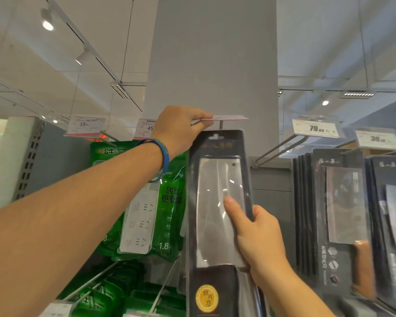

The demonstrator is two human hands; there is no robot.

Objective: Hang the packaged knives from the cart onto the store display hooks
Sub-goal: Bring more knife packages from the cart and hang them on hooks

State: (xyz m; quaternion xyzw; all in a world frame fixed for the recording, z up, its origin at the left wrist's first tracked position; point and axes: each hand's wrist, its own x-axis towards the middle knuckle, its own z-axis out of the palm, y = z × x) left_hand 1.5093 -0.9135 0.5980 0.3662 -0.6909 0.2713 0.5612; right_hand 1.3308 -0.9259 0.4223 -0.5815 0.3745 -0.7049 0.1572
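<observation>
- Holding the packaged knife (pixel 217 202) upright before the grey pillar (pixel 210 53), with the right hand (pixel 258 239) wrapped round the pack's right edge at about mid-height and the thumb laid across the clear blister over the blade.
- Pinching the price tag holder (pixel 224 117) with the left hand (pixel 181 126), thumb and fingers closed on its near end, keeping the tag tipped up flat and clear of the hook (pixel 220 125) beneath it.
- Hands well apart, each clamped on its own thing: left high on the tag, right lower on the pack.
- Hang hole (pixel 215 136) at the top of the card just under the hook's end, near it but seemingly not yet threaded; hard to tell for certain from this angle.
- Judged as the threading step for this one pack: lifted and roughly lined up, not yet hung.
- Next, most likely: raising the pack a little, matching the hole to the hook's tip, and sliding the card back along the wire toward the pillar. Then lowering the tag and loosening both grips.
- Calling for a straight, level card, to avoid snagging on the tip or on the tag's stem.
- Flanked by green power-strip packs (pixel 169 197) on the left and rows of hung knives (pixel 338 213) on the right, beneath a tag reading 79 (pixel 316 128); cart not in view.
</observation>
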